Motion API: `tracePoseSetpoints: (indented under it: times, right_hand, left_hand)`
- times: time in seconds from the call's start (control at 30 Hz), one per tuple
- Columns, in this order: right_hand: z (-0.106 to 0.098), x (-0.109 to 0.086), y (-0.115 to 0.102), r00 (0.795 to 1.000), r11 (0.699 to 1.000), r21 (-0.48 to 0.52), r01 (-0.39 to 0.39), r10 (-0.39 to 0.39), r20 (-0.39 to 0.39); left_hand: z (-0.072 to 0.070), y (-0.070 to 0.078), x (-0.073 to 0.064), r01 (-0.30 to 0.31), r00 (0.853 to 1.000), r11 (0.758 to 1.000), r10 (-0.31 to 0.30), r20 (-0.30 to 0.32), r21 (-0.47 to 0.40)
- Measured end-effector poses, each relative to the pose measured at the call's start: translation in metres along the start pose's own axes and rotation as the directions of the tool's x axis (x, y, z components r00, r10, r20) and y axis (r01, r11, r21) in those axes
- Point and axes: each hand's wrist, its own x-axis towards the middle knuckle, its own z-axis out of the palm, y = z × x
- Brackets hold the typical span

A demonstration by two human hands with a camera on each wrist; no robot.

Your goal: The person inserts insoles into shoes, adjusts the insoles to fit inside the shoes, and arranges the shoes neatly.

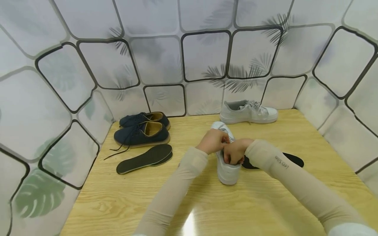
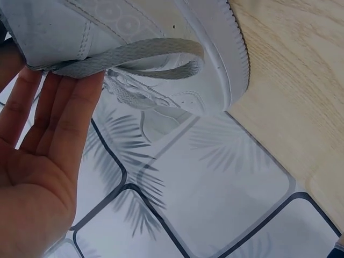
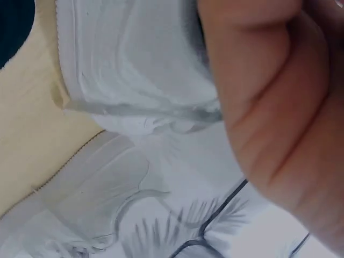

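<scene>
A white lace-up sneaker (image 1: 228,175) sits between my two hands, toe pointing away from me. My left hand (image 1: 213,141) grips the edge of its upper near the laces. In the left wrist view, the fingertips tuck under that edge and a grey-white lace loop (image 2: 156,45) hangs beside them. My right hand (image 1: 236,150) reaches down into the foot opening with bent fingers. Its fingertips are hidden inside the shoe, and I cannot tell what they hold. A black insole (image 1: 249,164) lies right of the sneaker, partly under the right forearm.
Another white sneaker (image 1: 248,113) stands at the back by the patterned wall. Two navy shoes (image 1: 141,134) stand at the back left, a loose lace trailing. Two dark insoles (image 1: 144,159) overlap in front of them. A dark insole end (image 1: 293,159) shows beyond the right forearm.
</scene>
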Motion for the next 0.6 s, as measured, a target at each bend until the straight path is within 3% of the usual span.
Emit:
tracePoseSetpoints:
  times: [0.1,0.17,0.23,0.3,0.4,0.53,0.6]
  right_hand:
    - [-0.005,0.000,0.010,0.995,0.998,0.047,0.052,-0.055,0.079]
    - [-0.007,-0.001,0.015,0.982,0.984,0.104,0.142,-0.153,0.107]
    - [-0.008,-0.003,0.018,0.955,0.953,0.150,0.263,-0.279,0.103]
    - [-0.005,-0.008,0.020,0.924,0.917,0.165,0.364,-0.378,0.061]
    - [0.000,-0.014,0.019,0.886,0.876,0.137,0.462,-0.463,-0.025]
    - [0.010,-0.012,0.014,0.869,0.861,0.129,0.492,-0.477,-0.130]
    - [0.016,-0.010,0.012,0.874,0.865,0.152,0.478,-0.453,-0.174]
  left_hand:
    - [0.001,0.000,0.000,-0.003,1.000,1.000,0.003,0.000,0.002]
    - [0.000,0.000,0.000,0.000,1.000,1.000,0.000,0.000,-0.003]
    - [-0.002,-0.002,-0.002,0.009,1.000,1.000,-0.009,-0.008,-0.004]
    - [-0.002,-0.002,-0.002,0.015,1.000,1.000,-0.015,-0.014,-0.014]
    - [-0.003,-0.004,-0.003,0.019,1.000,0.999,-0.020,-0.023,-0.030]
    - [-0.003,-0.005,-0.003,0.018,0.999,0.999,-0.019,-0.026,-0.046]
    - [-0.001,-0.005,-0.003,0.025,0.999,0.998,-0.027,-0.030,-0.051]
